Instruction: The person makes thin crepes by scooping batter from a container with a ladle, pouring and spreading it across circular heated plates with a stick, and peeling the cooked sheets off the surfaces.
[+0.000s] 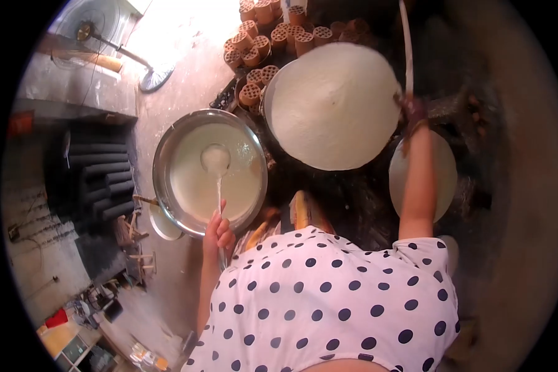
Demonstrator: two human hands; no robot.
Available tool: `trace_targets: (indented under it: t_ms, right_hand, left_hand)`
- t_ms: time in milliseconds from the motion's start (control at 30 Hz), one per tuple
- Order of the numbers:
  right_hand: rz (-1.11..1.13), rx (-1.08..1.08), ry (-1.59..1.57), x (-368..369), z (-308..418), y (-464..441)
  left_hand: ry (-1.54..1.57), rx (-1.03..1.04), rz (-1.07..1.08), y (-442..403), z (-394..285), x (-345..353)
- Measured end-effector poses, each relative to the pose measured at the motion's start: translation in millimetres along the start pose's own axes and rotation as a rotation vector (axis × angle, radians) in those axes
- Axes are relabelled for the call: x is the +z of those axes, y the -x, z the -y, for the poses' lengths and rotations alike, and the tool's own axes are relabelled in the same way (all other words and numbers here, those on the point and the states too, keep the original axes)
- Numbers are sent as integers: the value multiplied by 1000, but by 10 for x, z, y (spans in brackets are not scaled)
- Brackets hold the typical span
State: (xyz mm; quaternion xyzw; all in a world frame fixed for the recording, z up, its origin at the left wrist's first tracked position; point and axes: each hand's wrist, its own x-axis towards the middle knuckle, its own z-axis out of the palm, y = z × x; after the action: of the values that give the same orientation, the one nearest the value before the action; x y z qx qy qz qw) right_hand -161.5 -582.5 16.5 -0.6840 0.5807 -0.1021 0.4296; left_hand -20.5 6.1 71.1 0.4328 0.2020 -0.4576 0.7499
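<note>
My left hand is closed around the handle of a ladle, whose bowl sits in white batter. The batter lies in a wide metal basin. To the right of the basin is a large round white sheet-like surface, slightly domed, filling the top of a round vessel. At its right edge my right hand, dark and partly blurred, closes on the lower end of a long pale stick that points away from me. Beneath my right forearm lies another pale round surface.
Several orange-brown perforated cylinders are stacked beyond the basin. A standing fan is at the far left. Dark rolls or tubes are piled left of the basin. A pale round lid-like thing lies partly under the basin.
</note>
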Motion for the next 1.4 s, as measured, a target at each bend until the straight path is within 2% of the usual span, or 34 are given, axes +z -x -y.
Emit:
trace_targets:
  t_ms: [67, 133, 200, 233, 267, 300, 333, 400, 467, 500, 533, 600, 667, 733, 800, 833, 867, 933, 1000, 1100, 1200, 1267, 1300, 1333, 1367, 1400]
  right_hand:
    - [33, 181, -484, 371, -1084, 103]
    - [-34, 250, -724, 739, -1307, 827]
    - [-172, 486, -663, 1109, -1448, 1504]
    - [-233, 462, -790, 1285, -1514, 1822]
    - [-336, 538, -713, 1389, -1351, 2239]
    - [-371, 520, -951, 1571, -1461, 2552]
    - [-345, 390, -1106, 1615, -1500, 3072]
    - [-428, 415, -1179, 1679, -1520, 3881]
    - [-575, 325, -1390, 1640, -1615, 4798]
    - [-649, 296, -1318, 1566, -1509, 5358]
    - [-688, 376, -1338, 1405, -1674, 5842]
    - [-1156, 242, -1171, 1492, -2203, 6762]
    - [-1317, 306, -952, 1461, -2396, 8014]
    - [-1368, -55, -1227, 1853, -3563, 9251]
    - [-1516, 430, -450, 1500, -3264, 10494]
    - [-1419, 750, 49, 1321, -3117, 11103]
    - [-1310, 946, 379, 1183, -3024, 11666]
    - [-1064, 1206, 867, 936, -3001, 12662]
    - [-946, 1228, 1104, 855, -3021, 13266]
    - [-714, 1214, 1588, 823, -3127, 13689]
    - [-603, 1254, 1781, 905, -3248, 13559]
    - [-845, 1501, 1155, 1310, -3776, 13543]
    - [-767, 1620, 1345, 1660, -4014, 13439]
    - [-980, 1497, 1220, 2006, -4281, 13426]
    - [-1147, 1484, 1255, 2311, -4417, 13316]
    - [-1151, 1543, 764, 2548, -4489, 13287]
  left_hand:
    - [-111, -5, -2, 8, -51, -11]
    - [-197, -27, 91, 5, -120, -56]
    - [-341, -76, 173, 5, -207, -113]
    - [-339, -99, 213, -79, -200, -165]
    - [-341, -135, 260, -161, -226, -216]
    - [-358, -177, 306, -233, -243, -214]
    - [-418, -244, 367, -283, -276, -215]
    - [-435, -316, 423, -386, -274, -197]
    - [-527, -441, 540, -444, -268, -195]
    - [-553, -519, 650, -583, -310, -269]
    - [-575, -591, 760, -669, -147, -216]
    - [-619, -753, 860, -678, 179, -152]
    - [-702, -867, 817, -520, 508, -145]
    - [-752, -993, 925, -555, 694, 16]
    - [-902, -1047, 846, 56, 1131, -26]
    - [-941, -1114, 866, 205, 1310, -74]
    - [-983, -1150, 888, 328, 1467, -116]
    - [-999, -1306, 924, 740, 1921, -277]
    - [-1039, -1377, 992, 1186, 2194, -493]
    - [-1154, -1370, 1040, 1812, 2651, -838]
    - [-1174, -1405, 947, 2334, 3004, -1132]
    - [-1155, -1488, 859, 2641, 3125, -1298]
    - [-1164, -1533, 902, 2742, 3161, -1354]
    - [-1175, -1525, 904, 2875, 3182, -1413]
    - [-1227, -1468, 900, 3044, 3173, -1470]
    - [-1278, -1408, 898, 3116, 3151, -1502]
